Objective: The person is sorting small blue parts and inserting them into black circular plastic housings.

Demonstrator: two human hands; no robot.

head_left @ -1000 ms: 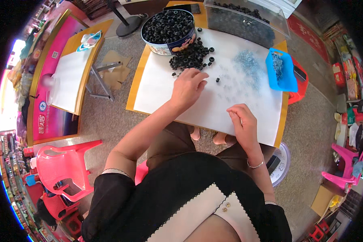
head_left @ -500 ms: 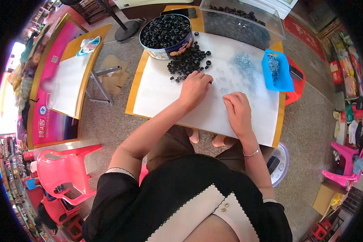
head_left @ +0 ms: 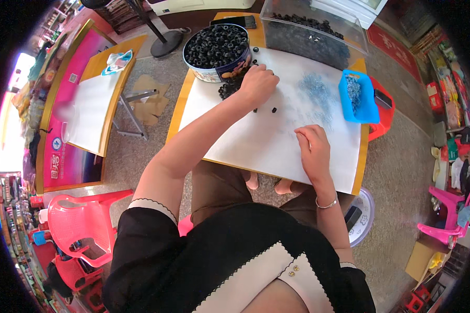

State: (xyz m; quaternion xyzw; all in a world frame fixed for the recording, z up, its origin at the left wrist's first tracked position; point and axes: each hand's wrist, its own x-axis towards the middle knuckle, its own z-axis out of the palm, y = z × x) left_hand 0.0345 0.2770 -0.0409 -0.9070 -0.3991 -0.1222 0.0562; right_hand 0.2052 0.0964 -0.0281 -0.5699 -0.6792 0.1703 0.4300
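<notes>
My left hand (head_left: 259, 85) reaches over the right side of a heap of small black ring-shaped pieces (head_left: 228, 91). Its fingers are curled downward, with the tips mostly hidden; whatever they hold is out of sight. A single black piece (head_left: 274, 110) lies alone on the white board top (head_left: 230, 135), just nearer than that hand. Over the right part of the board, my right hand (head_left: 314, 148) is closed, thumb against fingers. Anything in that pinch is too small to make out. Beyond it, small bluish, shiny bits (head_left: 316, 89) are scattered on the white surface.
Behind the heap stands a round tin (head_left: 214, 73) full of black pieces. A clear plastic bin (head_left: 308, 44) with more sits at the back. The blue tray (head_left: 368, 99) at right holds bluish bits, beside a red stool (head_left: 384, 117). A pink chair (head_left: 83, 224) stands left.
My left hand has moved farther away, onto the heap. The black piece that was at its fingertips now lies loose on the board. My right hand has shifted slightly nearer to me.
</notes>
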